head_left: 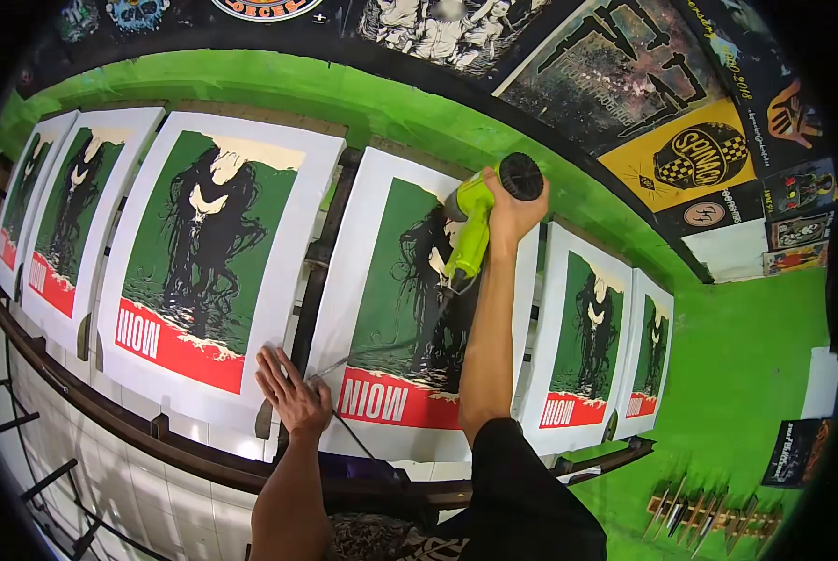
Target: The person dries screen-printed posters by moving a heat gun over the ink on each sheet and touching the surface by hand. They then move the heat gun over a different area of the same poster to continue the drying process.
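Note:
My right hand grips a lime-green heat gun with a black round end, held over the upper part of a printed white fabric panel. The print shows a dark long-haired figure on green, with a red band reading "MOIN". A dark cord hangs from the gun and crosses the panel's lower left. My left hand lies with fingers stretched out at the lower right corner of the neighbouring printed panel, beside the gap between the two. My right forearm hides part of the print.
Several matching panels lie in a row to both sides, such as one on the right. A dark metal rail runs along the near edge. Behind stands a green wall with posters; squeegee-like tools hang at lower right.

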### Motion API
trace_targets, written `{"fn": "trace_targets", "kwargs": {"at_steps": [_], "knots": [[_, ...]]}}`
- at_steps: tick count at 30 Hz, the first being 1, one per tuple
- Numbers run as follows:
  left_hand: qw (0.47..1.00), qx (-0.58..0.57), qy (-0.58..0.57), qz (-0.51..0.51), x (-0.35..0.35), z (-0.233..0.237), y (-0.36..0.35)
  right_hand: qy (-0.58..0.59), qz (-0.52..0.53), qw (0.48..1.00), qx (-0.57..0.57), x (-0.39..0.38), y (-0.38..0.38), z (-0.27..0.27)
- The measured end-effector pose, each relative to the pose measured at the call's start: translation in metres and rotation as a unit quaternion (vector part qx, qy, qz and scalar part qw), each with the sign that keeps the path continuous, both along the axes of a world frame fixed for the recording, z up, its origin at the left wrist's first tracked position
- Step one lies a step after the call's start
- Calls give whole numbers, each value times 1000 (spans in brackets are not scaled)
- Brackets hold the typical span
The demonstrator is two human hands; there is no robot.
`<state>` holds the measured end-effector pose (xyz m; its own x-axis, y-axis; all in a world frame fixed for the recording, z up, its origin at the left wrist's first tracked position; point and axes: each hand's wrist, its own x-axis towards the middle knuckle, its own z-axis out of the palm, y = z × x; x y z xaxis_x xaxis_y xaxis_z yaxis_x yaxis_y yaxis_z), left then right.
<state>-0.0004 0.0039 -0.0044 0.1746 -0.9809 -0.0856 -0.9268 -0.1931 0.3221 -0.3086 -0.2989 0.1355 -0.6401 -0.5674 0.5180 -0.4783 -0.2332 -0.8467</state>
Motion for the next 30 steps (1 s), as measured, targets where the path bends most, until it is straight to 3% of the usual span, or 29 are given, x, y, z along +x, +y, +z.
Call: {"fn": "trace_targets", "kwargs": {"at_steps": [2,5,8,12,14,17,20,23,25,30], "knots": [[1000,7,3,3,-1,3,0,-81,69,994,-20,1,7,5],[1000,15,11,0,0,4,0,-23,16,999,-16,0,3,-2],[1000,-8,-3,-1,0,1,0,-63,75,994,-41,4,11,4],[1000,6,17,-2,-2,6,0,-84,64,994,-39,3,12,1],[1000,-9,13,-1,0,4,-1,11,3,1000,-13,1,9,-6],[999,37,20,0,-1,13,0,-75,65,995,-14,3,17,3],[1000,22,15,-2,0,5,0,-20,10,1000,-21,9,14,-1],[1000,-9,0,-3,1,2,0,-75,68,995,-26,10,19,8],[999,37,13,-5,0,14,-1,-67,55,996,-18,7,17,3],[1000,18,4,-6,1,10,-1,-20,31,999,-20,6,19,-2]]}}
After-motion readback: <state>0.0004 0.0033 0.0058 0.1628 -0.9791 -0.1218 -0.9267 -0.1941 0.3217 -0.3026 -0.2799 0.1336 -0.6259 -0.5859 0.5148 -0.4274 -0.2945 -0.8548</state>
